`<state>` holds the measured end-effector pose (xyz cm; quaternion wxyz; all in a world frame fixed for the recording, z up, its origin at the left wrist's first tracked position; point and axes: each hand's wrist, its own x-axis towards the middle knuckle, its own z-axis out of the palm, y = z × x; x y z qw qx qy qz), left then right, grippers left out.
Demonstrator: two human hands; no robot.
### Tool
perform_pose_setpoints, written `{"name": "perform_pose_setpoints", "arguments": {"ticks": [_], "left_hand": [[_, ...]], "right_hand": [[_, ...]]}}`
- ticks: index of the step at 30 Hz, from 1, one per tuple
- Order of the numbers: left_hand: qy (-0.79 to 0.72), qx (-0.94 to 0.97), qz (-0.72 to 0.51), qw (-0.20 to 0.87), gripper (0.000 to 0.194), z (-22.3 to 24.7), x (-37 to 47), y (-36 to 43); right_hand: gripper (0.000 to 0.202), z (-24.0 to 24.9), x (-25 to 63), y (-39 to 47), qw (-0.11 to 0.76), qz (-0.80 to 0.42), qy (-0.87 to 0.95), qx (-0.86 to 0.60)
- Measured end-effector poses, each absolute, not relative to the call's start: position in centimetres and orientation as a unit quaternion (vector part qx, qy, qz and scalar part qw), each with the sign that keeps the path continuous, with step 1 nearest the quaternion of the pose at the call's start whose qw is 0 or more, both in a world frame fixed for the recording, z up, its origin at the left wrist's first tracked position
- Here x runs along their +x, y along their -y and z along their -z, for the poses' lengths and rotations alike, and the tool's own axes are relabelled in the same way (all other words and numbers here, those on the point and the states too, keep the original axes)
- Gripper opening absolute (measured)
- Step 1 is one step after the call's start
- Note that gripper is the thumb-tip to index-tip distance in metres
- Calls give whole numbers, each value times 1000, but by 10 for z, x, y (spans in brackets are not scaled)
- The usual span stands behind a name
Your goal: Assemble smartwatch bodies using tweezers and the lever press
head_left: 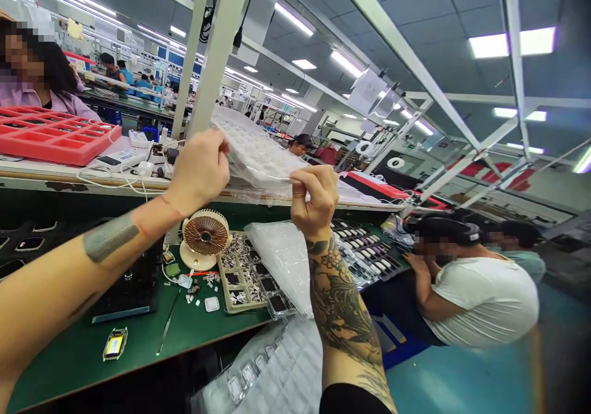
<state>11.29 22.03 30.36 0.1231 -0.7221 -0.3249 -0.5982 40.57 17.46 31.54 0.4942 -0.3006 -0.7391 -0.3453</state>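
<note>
Pocketed Plastic Sheet [263, 149], Held Up in Two Grips

Principal item: the translucent white sheet, covered in rows of moulded pockets, was suspended tilted in the air in front of the raised shelf [115, 184], above the green surface [143, 346].

Left grip [203, 162]: clenched on the sheet's left side, fingers curled inward; a grey band [111, 239] crossed the forearm.

Right grip [316, 199]: pinched the sheet's lower right edge between thumb and bent fingers; tattoos covered the forearm.

On the surface, beneath the sheet: one cream desk fan [205, 235] with a round grille, upright; just beside it, one beige compartment tray [224, 288] of small parts. Clear plastic wrapping [277, 254] lay near the tray, partly behind the right forearm.

Nearer the front edge: one pair of tweezers [168, 323], one small white square piece [212, 304], and one watch-like case [114, 344] showing a yellow inside.

Below the front edge: a second pocketed sheet [290, 371], some pockets filled with rounded frames [249, 374].

Far left: a black tray [18, 224] held rounded-square frames; on the shelf sat a red compartment tray [87, 153], a person in lilac [69, 103] behind it.

Right: dark trays [394, 269] carried rows of small pieces; beyond them, a person in a white top [480, 303] leaned forward.
</note>
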Motion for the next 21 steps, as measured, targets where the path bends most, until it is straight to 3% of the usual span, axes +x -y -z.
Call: {"name": "perform_pose_setpoints", "arguments": {"ticks": [3, 5, 10, 18, 21], "left_hand": [[266, -735, 616, -99, 30, -273, 137, -179], [234, -763, 576, -177, 47, -259, 155, -167], [211, -805, 523, -182, 52, -272, 186, -188], [145, -770, 545, -299, 90, -287, 229, -231], [116, -802, 533, -243, 108, -287, 239, -252]], "right_hand": [[18, -317, 408, -155, 493, 364, 728, -307], [19, -319, 410, -144, 507, 370, 718, -302], [20, -327, 415, -109, 537, 359, 713, -273], [26, -327, 425, -70, 554, 413, 681, -242], [34, -324, 429, -64, 539, 396, 698, -257]]}}
